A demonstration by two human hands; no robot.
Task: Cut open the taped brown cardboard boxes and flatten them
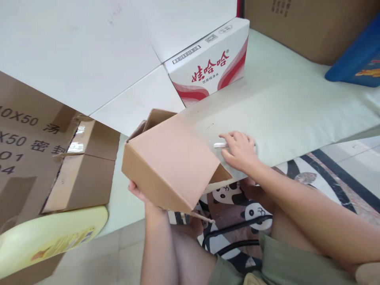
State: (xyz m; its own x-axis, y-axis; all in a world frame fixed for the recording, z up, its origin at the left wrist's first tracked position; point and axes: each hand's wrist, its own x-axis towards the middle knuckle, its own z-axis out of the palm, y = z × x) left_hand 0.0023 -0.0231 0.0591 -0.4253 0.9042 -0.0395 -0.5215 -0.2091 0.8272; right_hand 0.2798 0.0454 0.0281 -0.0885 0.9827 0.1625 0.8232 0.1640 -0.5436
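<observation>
A brown cardboard box [172, 158] is tilted above the front edge of the covered table, its flaps partly open at the far upper end and at the near right end. My left hand [138, 192] grips it from the lower left side; most of those fingers are behind the cardboard. To the right of the box, my right hand [240, 150] rests low over the tabletop with fingers curled. Between its thumb and forefinger a small, slim white object [220, 145] sticks out to the left; its exact kind is unclear.
A white and red water carton [212, 65] stands at the back. Large brown cartons [26, 150] are on the left, beside a pale yellow bottle [53, 241]. A blue container [356, 59] sits at the right on the pale green tablecloth [285, 99].
</observation>
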